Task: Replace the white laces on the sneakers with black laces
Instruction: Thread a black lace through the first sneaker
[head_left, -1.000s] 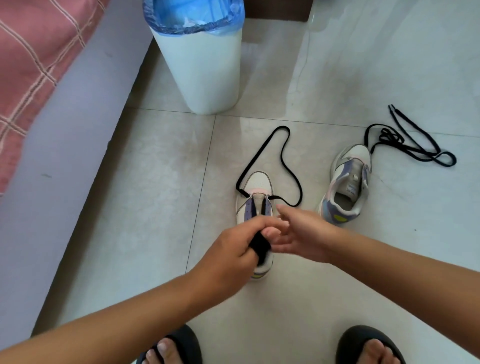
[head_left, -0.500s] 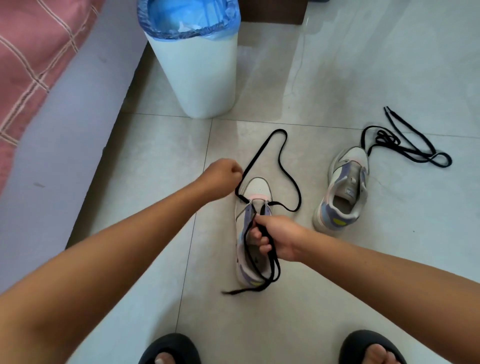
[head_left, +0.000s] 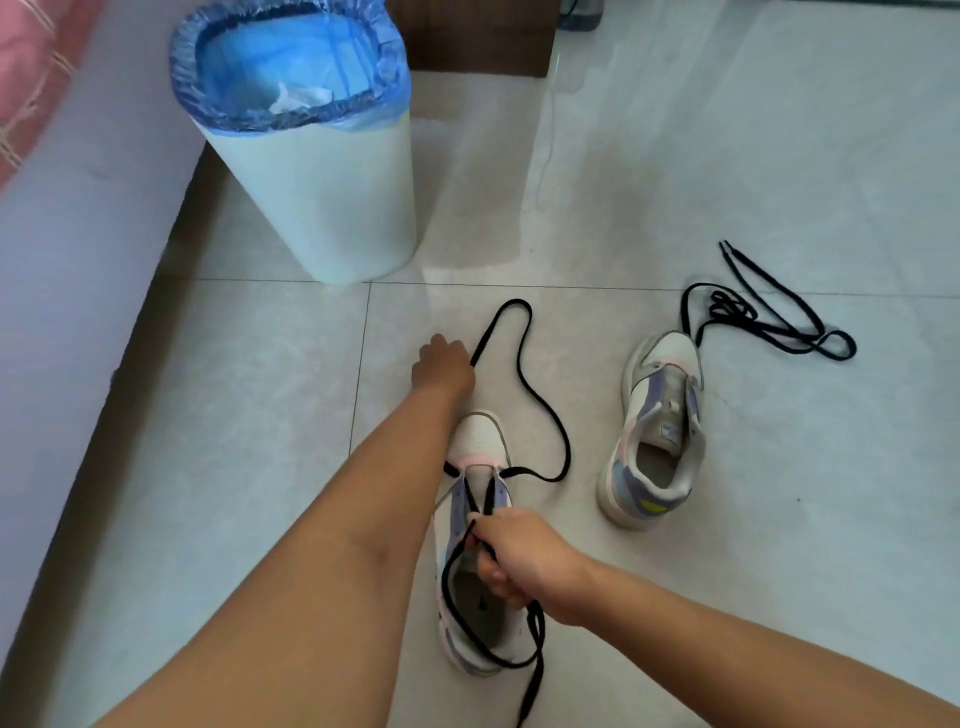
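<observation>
A white and lilac sneaker (head_left: 480, 441) lies on the floor, toe pointing away from me. A black lace (head_left: 540, 400) runs through its front eyelets and loops out over the tiles. My left hand (head_left: 441, 364) reaches past the toe and grips the far loop of that lace. My right hand (head_left: 514, 558) sits over the sneaker's opening and holds the near part of the lace, which trails down past the heel. A second sneaker (head_left: 657, 431) stands unlaced to the right. Beyond its toe a second black lace (head_left: 763, 322) lies tangled.
A white bin (head_left: 322, 197) with a blue liner stands on the tiles beyond the sneakers. A pale bed side (head_left: 78, 249) runs along the left. A dark wooden piece of furniture (head_left: 467, 36) is at the top.
My left hand let go near the tongue and reached forward past the toe to the lace loop. My right hand stayed on the lace over the sneaker. The camera leaned closer.
</observation>
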